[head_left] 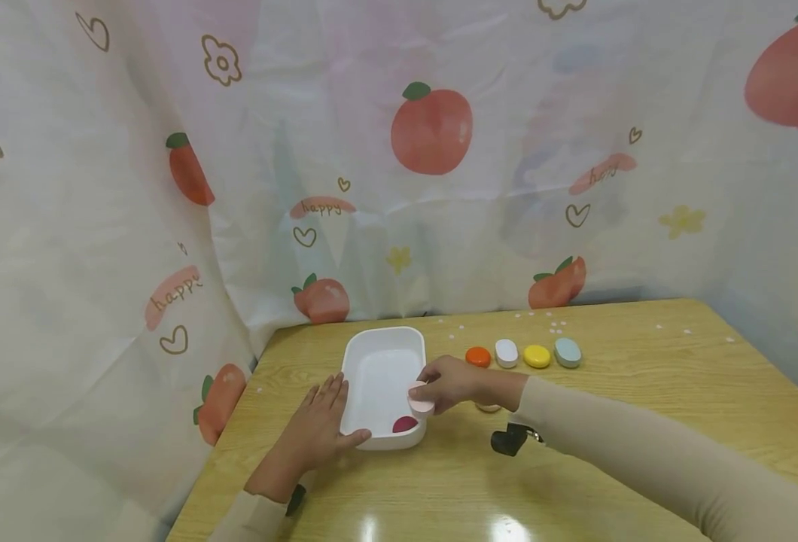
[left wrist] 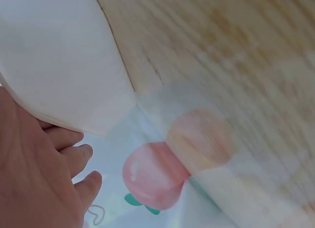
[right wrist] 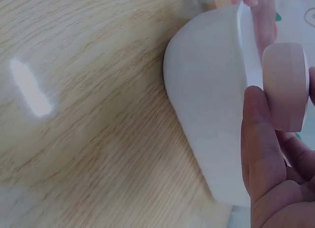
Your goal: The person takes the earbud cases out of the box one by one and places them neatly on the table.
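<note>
A white rectangular tub (head_left: 380, 376) with rounded corners stands on the table. My left hand (head_left: 319, 423) rests on its left rim, fingers straight and thumb spread toward the near edge; in the left wrist view the fingers lie along the outer wall. My right hand (head_left: 449, 382) pinches a pale pink soap bar (head_left: 421, 400) between thumb and fingers, over the tub's near right rim. The right wrist view shows this pink bar (right wrist: 284, 87) edge-on, just above the rim. A dark red soap bar (head_left: 405, 424) lies inside the tub's near right corner.
Right of the tub, soap bars lie in a row: orange (head_left: 477, 357), white (head_left: 506, 353), yellow (head_left: 537, 356) and grey-blue (head_left: 568, 352). Another light bar (head_left: 488, 408) is mostly hidden under my right wrist. A printed curtain (head_left: 433, 226) hangs behind the wooden table (head_left: 643, 391).
</note>
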The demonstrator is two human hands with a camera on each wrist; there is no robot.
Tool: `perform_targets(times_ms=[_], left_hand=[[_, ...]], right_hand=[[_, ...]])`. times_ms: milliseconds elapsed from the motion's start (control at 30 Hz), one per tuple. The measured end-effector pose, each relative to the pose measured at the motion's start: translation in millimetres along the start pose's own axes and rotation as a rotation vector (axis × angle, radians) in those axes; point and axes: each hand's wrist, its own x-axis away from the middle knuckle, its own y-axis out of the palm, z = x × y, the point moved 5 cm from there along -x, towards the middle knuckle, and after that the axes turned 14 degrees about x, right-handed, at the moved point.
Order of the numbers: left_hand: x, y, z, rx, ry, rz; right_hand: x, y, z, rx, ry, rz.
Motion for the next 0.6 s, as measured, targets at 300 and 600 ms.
perform_targets(times_ms=[300, 600], left_hand=[[-0.3, 1.3, -1.3, -0.04, 0.018, 0.011], [1.6, 1.6, -0.6, -0.021, 0.02, 0.014]], right_hand=[[12, -7, 20, -0.038, -0.012, -0.032], [25, -20, 36, 0.023, -0.018, 0.003]])
